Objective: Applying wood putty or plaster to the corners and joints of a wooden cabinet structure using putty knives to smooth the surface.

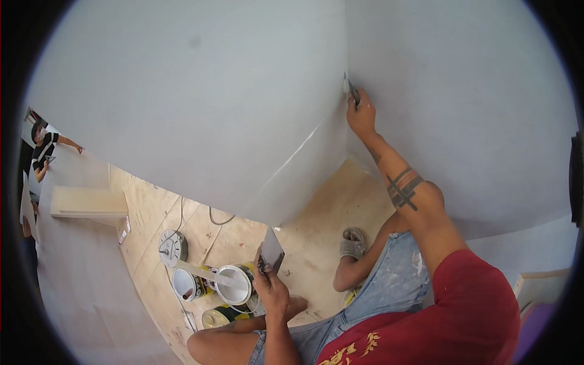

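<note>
My right hand [361, 114] is raised against the grey wall [194, 103], pressing a small putty knife [351, 90] into the inside corner where two wall faces meet. My left hand [272, 291] is low, in front of my knees, gripping a wide metal trowel blade [272, 250] that points upward. I am crouched on a plywood floor [316, 219] in denim shorts and a red shirt, one foot in a grey sock [351, 243].
Open paint buckets [234, 285] stand on the floor at lower left, with a flat board across them and a round disc [173, 247] beside. A cable lies on the plywood. Another person [44, 149] works on a wall at far left, near a pale shelf [88, 202].
</note>
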Tool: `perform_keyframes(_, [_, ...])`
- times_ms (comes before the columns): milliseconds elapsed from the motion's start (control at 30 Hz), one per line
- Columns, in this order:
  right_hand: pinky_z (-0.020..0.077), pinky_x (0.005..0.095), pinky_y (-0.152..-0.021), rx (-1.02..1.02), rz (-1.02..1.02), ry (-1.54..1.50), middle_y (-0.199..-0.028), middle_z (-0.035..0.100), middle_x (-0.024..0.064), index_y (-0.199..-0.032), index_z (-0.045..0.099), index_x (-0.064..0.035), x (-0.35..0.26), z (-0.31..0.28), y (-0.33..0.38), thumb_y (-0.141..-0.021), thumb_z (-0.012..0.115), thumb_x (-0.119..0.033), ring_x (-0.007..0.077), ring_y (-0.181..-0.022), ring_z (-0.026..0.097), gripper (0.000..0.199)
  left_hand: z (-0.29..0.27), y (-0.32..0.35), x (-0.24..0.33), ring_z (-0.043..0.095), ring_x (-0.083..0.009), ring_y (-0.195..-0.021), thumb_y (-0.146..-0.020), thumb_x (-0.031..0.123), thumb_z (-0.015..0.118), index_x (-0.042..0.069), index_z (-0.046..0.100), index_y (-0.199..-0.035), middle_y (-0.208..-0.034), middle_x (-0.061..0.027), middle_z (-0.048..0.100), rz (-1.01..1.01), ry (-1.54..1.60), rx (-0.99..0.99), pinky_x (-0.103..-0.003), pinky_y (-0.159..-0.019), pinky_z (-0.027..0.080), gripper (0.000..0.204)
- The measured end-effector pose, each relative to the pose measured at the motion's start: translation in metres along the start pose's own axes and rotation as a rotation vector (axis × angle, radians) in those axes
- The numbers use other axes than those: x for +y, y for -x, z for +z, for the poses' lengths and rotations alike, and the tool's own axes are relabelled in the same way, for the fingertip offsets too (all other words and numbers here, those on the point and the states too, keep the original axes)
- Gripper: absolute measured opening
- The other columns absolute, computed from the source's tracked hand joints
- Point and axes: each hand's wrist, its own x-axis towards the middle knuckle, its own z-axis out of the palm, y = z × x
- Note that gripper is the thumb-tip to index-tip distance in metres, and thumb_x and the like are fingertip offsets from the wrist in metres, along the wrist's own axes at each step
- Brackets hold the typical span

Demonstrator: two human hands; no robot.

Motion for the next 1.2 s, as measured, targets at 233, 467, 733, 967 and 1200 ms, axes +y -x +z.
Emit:
perform_keyframes(233, [0.0519, 0.042, -0.072, -0.058, 0.126, -0.192, -0.1, 0.066, 0.0209, -0.117, 0.059, 0.0007, -0.074, 0.027, 0.111, -0.092, 0.059, -0.009, 0.0367, -0.084, 0.066, 0.027, -0.016, -0.006, -0.025, 0.055, -0.0179, -0.095, -0.106, 0.017, 0.044, -0.006, 0.051, -0.127, -0.107, -0.0132, 0.063, -0.111, 0.172, 0.182, -0.032, -0.089, 0.045, 0.033])
perform_keyframes(467, [0.0517, 0.0397, -0.072, -0.169, 0.167, -0.356, -0.099, 0.063, 0.0219, -0.117, 0.057, 0.0008, -0.176, 0.045, 0.233, -0.091, 0.058, -0.003, 0.036, -0.084, 0.065, 0.027, -0.045, -0.016, -0.051, 0.054, -0.0156, -0.095, -0.107, 0.029, 0.044, -0.002, 0.051, -0.125, -0.11, -0.0103, 0.06, -0.265, 0.442, 0.474, -0.03, -0.086, 0.047, 0.036])
perform_keyframes(733, [0.0537, 0.0407, -0.077, -0.61, 0.026, -0.606, -0.107, 0.063, 0.0173, -0.122, 0.057, -0.0026, -0.244, 0.043, 0.31, -0.09, 0.059, -0.002, 0.0356, -0.093, 0.064, 0.031, -0.079, -0.02, -0.086, 0.061, -0.0293, -0.11, -0.107, 0.025, 0.039, 0.001, 0.044, -0.135, -0.126, -0.016, 0.057, -0.433, 0.828, 0.591, -0.045, -0.091, 0.054, 0.037])
perform_keyframes(967, [0.053, 0.043, -0.086, -0.9, -0.544, -0.853, -0.124, 0.061, 0.0106, -0.132, 0.056, -0.0154, -0.251, -0.022, 0.228, -0.083, 0.068, -0.007, 0.0324, -0.109, 0.062, 0.051, -0.075, -0.023, -0.058, 0.071, -0.0234, -0.092, -0.104, 0.021, 0.044, 0.003, 0.056, -0.119, -0.104, -0.01, 0.068, -0.694, 1.32, 0.206, -0.037, -0.07, 0.063, 0.026])
perform_keyframes(1200, [0.0465, 0.0425, -0.1, -0.94, -1.086, -0.312, -0.134, 0.053, 0.0084, -0.138, 0.05, -0.0246, -0.179, -0.068, 0.204, -0.083, 0.061, -0.014, 0.0283, -0.127, 0.051, 0.057, -0.039, -0.019, -0.036, 0.068, -0.0227, -0.097, -0.1, 0.013, 0.051, 0.001, 0.057, -0.123, -0.11, -0.0116, 0.067, -0.591, 1.358, 0.111, -0.037, -0.088, 0.055, 0.027])
